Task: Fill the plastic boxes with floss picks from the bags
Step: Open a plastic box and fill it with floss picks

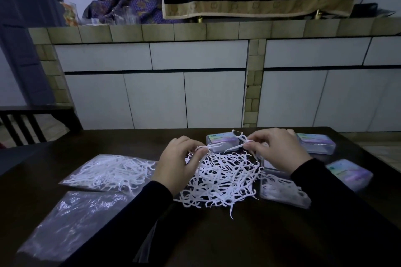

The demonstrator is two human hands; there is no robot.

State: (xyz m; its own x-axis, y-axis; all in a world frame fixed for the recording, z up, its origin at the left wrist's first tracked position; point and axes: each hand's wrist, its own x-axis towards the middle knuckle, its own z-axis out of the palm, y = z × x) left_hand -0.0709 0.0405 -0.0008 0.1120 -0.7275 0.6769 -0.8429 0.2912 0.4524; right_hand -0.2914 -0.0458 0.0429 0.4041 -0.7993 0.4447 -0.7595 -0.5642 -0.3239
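A loose heap of white floss picks (223,178) lies on the dark table in front of me. My left hand (180,162) pinches a few picks at the heap's far left edge. My right hand (275,151) grips a small bunch of picks above the heap's far right. An open clear plastic box (282,191) with picks inside sits right of the heap, partly under my right sleeve. A full bag of picks (110,171) lies to the left. An emptied bag (73,221) lies nearer me.
Three closed labelled boxes stand around: one behind the heap (219,140), one at the far right (316,143), one nearer right (349,174). A dark chair (32,123) stands at the left. A tiled counter with white cabinets (195,84) rises beyond the table's far edge.
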